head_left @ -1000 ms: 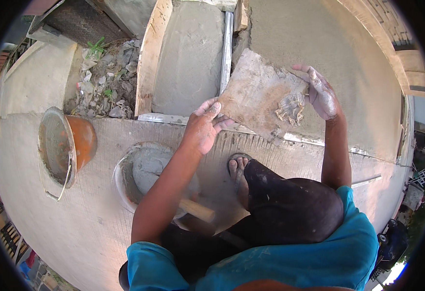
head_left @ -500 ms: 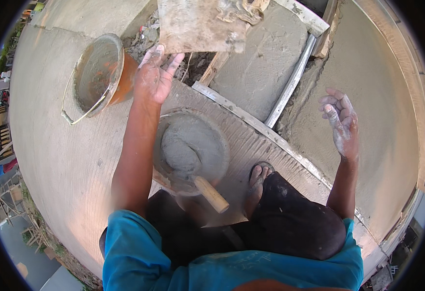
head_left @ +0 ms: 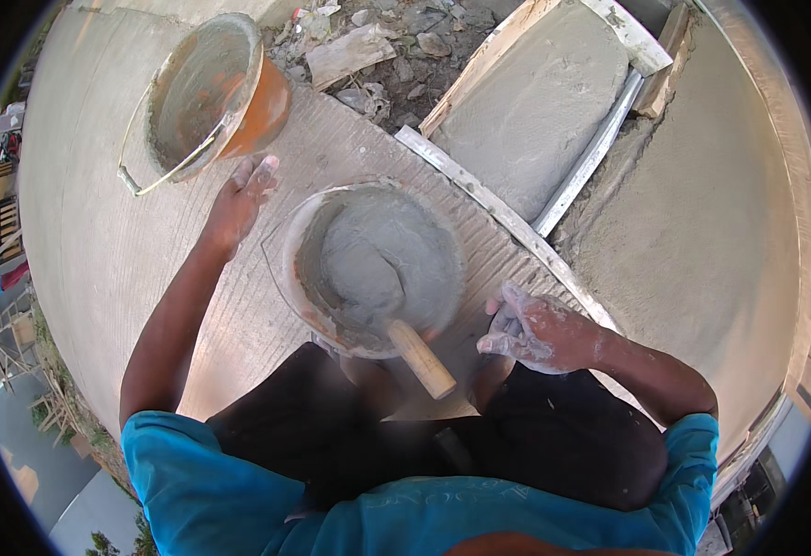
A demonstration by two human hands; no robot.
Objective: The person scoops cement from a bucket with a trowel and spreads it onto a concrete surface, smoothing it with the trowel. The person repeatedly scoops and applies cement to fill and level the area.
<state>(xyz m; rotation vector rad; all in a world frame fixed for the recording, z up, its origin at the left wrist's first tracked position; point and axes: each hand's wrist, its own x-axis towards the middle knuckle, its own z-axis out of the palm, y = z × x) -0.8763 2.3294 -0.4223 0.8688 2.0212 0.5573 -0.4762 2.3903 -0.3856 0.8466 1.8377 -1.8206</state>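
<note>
My left hand is held out below the orange bucket, its fingers loosely apart and holding nothing. To the right of the mortar bucket hovers my right hand, coated in pale cement, its fingers bent but apart and empty. Between them stands the mortar bucket, with its wire handle lowered on the left side. Grey wet mortar fills much of it. A tool's round wooden handle leans over the near rim; its other end is sunk in the mortar and hidden.
The tilted orange bucket, smeared inside with mortar, lies at upper left. Rubble with a torn pale sheet is at the top. Metal straightedges and boards border smooth wet concrete at right.
My left hand has left the pale sheet and drawn back toward me, down and left. My right hand has come down and left, close to the mortar bucket. My view has shifted slightly.
</note>
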